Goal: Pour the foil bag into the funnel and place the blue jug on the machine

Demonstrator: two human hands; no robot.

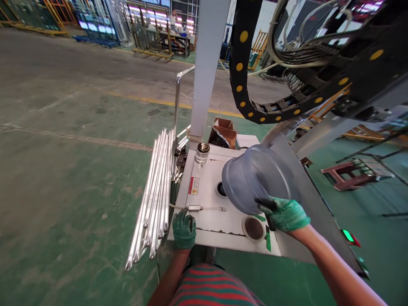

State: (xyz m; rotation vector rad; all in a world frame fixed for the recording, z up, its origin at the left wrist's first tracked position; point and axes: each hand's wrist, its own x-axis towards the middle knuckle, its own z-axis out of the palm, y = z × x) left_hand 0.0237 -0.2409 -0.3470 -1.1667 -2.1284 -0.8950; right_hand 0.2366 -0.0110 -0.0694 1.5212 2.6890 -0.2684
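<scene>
My right hand [283,213], in a green glove, grips the bottom edge of a large translucent blue water jug [255,176], tilted with its neck toward a round hole [220,189] in a white machine top [207,199]. My left hand [184,228], also gloved in green, rests flat on the near left edge of that white top, beside a thin metal probe with a cable [204,208]. A second round opening [254,228] lies just below the jug, near my right hand.
A bundle of shiny aluminium strips [156,195] leans along the machine's left side. A glass jar [202,153] and an open cardboard box [221,134] sit at the back. A black cable chain [274,108] hangs overhead. A red stool [342,176] stands at the right.
</scene>
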